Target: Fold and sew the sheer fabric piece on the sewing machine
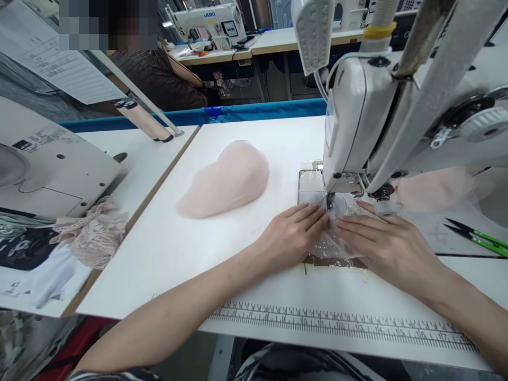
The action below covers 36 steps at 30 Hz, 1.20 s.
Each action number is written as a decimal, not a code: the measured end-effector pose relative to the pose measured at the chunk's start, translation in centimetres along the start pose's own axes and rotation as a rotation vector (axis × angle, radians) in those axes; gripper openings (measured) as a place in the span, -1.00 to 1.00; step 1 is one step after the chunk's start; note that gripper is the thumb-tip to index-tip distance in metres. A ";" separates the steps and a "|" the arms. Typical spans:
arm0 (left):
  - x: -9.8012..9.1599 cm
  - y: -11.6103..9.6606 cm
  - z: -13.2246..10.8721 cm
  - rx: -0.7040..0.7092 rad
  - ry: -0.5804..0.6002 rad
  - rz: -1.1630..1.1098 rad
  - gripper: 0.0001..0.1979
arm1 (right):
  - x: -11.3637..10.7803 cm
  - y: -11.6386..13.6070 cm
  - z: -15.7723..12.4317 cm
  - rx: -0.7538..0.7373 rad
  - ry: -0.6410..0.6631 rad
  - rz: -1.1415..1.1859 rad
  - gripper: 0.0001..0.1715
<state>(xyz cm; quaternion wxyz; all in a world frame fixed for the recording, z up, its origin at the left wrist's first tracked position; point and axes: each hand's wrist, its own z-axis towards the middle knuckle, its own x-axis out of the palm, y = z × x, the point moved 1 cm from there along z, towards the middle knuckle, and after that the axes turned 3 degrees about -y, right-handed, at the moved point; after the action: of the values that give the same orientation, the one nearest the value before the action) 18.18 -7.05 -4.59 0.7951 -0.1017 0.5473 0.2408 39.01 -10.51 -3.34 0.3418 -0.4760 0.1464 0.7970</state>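
Workroom, even whitish light. White table (pixel 159 254), measuring scale (pixel 337 323) printed along its near edge; pale metal leg (pixel 221 357) below, green-grey floor (pixel 194 360) beside it. Second white surface (pixel 146 169) adjoins the left edge, brown rim at the seam. Bright blue cloth (pixel 273 110) runs along the far edge. Beyond: a row of white worktops (pixel 286 42), wood-toned edging, slim legs, shadow underneath. White JUKI machine (pixel 214 24) on one, small bright light at its left. Person in dark top (pixel 154 79) past the far left corner.
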 end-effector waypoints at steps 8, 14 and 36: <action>-0.4 -0.2 -0.1 0.088 -0.089 0.004 -0.70 | 0.1 -0.1 -0.1 -0.054 0.047 -0.077 -0.67; -0.4 0.2 -0.2 0.064 -0.079 -0.008 -0.69 | 0.3 0.0 -0.1 -0.070 0.062 -0.094 -0.67; -0.7 -0.1 0.0 0.004 -0.075 0.015 -0.66 | 0.5 0.4 0.5 -0.005 0.006 -0.156 -0.71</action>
<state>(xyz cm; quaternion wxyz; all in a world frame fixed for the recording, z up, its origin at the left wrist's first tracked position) 17.98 -7.33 -3.97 0.8134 -0.0869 0.5184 0.2493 38.24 -10.29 -3.58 0.4013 -0.4891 0.1077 0.7669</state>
